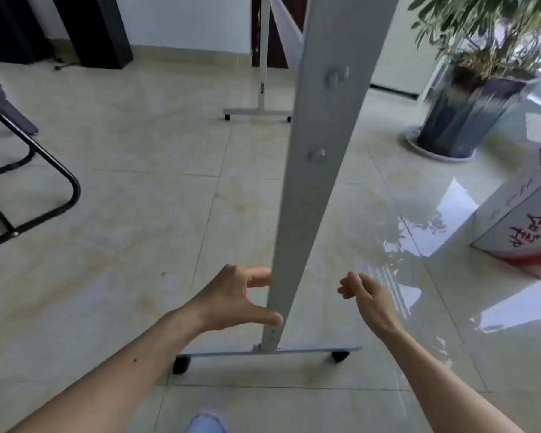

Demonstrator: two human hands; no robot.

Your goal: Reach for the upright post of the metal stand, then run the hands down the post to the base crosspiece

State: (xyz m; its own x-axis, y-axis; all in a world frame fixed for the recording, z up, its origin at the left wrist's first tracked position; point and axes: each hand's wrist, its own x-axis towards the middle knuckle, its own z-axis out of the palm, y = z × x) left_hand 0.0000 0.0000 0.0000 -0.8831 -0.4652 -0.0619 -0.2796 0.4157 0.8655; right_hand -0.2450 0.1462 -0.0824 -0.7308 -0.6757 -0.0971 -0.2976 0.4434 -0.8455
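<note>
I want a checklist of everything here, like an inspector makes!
Surface: glossy beige tiled floor, window glare at right.
Job's things: grey stand post on a wheeled foot bar.
Clutter: white box with red writing.
Hands: left hand open, thumb and fingers at the post; right hand loosely curled, holds nothing.
Cables: nothing seen.
Surroundings: potted plant, black chair frame, second stand leg.

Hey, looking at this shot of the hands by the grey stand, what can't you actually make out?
- Head view: the left hand fingertips go behind the grey post; grip unclear.
- The post's top is cut off by the upper edge.
- The potted plant is motion-blurred.
- The red writing on the white box is blurred and cut by the right edge.
</note>
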